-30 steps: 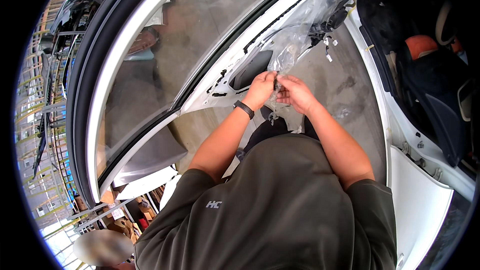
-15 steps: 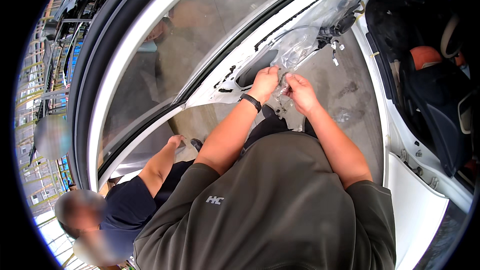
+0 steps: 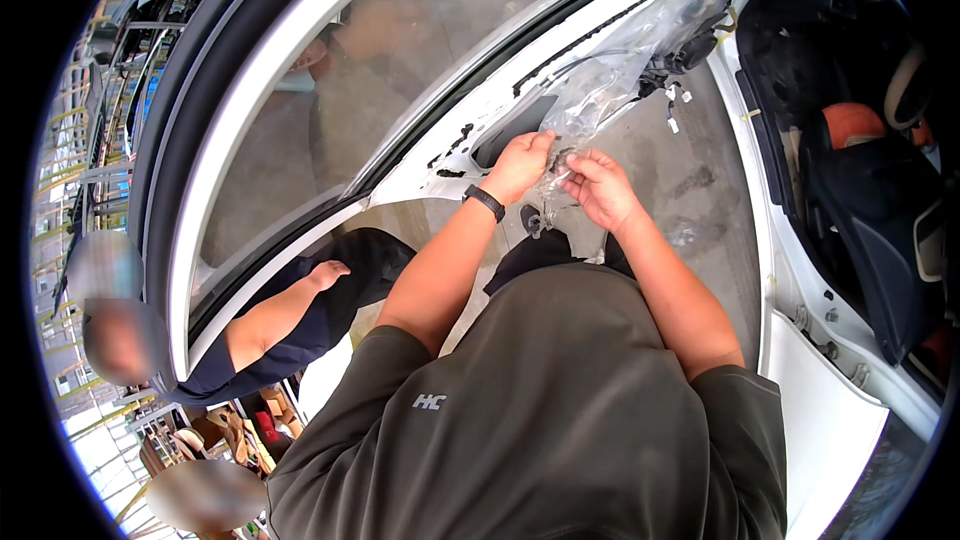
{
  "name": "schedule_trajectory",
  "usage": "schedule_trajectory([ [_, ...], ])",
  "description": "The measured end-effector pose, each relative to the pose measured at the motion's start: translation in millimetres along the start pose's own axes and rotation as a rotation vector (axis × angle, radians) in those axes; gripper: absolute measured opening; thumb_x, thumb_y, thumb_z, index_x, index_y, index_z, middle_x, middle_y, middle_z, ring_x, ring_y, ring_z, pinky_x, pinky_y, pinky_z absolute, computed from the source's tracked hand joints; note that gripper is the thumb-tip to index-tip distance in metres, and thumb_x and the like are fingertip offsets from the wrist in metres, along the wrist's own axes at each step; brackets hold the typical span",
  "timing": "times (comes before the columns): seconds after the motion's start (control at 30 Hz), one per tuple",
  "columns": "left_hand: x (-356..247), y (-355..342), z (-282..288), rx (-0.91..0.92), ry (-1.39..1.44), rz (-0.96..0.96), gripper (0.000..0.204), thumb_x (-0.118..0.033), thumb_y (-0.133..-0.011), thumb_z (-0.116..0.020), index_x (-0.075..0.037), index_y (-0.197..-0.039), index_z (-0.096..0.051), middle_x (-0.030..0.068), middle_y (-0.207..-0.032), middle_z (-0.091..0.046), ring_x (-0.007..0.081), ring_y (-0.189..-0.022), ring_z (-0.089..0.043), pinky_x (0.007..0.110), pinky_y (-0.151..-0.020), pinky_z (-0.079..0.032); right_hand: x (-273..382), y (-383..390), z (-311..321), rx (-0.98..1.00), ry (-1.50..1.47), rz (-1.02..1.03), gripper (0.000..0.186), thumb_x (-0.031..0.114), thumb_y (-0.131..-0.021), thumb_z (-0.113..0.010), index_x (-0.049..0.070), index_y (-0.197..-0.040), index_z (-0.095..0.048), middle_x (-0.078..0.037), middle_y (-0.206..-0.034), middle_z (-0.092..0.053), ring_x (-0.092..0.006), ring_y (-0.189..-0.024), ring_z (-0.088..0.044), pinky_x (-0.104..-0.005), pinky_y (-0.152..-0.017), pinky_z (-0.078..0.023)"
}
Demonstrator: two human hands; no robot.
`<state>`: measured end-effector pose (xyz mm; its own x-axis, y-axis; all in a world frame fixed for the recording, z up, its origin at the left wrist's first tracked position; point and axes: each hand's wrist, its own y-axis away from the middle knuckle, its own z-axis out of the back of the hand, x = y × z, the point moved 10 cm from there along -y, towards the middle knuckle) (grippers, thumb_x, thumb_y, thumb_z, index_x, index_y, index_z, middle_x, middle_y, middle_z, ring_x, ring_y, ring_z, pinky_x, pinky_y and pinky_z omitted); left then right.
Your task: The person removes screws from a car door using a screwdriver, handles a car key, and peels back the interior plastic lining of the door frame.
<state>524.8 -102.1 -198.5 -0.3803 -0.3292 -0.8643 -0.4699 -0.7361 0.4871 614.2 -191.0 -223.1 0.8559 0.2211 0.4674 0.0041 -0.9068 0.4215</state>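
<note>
A clear plastic sheet (image 3: 590, 105) hangs loose along the inner side of a white car door (image 3: 490, 120), with dark sealant marks on the metal. My left hand (image 3: 518, 164), a black band on its wrist, pinches the sheet's near edge beside the door's dark opening (image 3: 510, 135). My right hand (image 3: 600, 186) is closed on a crumpled part of the same sheet, just right of the left. The sheet's far part still lies against the door, close to a black mechanism (image 3: 690, 50) and dangling white connectors (image 3: 674, 110).
On the right stands the open car body with a dark seat (image 3: 870, 230) and orange trim. The door window (image 3: 330, 90) curves across the left. Another person's arm (image 3: 280, 310) is at the lower left, near shelves with boxes (image 3: 240, 435). Concrete floor (image 3: 700, 210) lies below.
My hands have barely moved and keep hold of the sheet; its upper part looks more spread out. The other person has shifted left, beside the door.
</note>
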Motion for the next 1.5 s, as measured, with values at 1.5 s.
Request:
schedule_trajectory([
  [1.5, 49, 139, 4, -0.092, -0.422, -0.183, 0.065, -0.029, -0.088, -0.073, 0.001, -0.14, -0.05, 0.0249, -0.134, -0.058, 0.0348, -0.13, -0.055, 0.043, -0.106, -0.046, 6, 17, -17, 0.042, 0.212, -0.134, 0.007, 0.013, -0.103, -0.056, 0.008, -0.107, -0.059, -0.005, -0.097, -0.067, -0.0204, -0.095, -0.068, -0.0376, -0.084, -0.057],
])
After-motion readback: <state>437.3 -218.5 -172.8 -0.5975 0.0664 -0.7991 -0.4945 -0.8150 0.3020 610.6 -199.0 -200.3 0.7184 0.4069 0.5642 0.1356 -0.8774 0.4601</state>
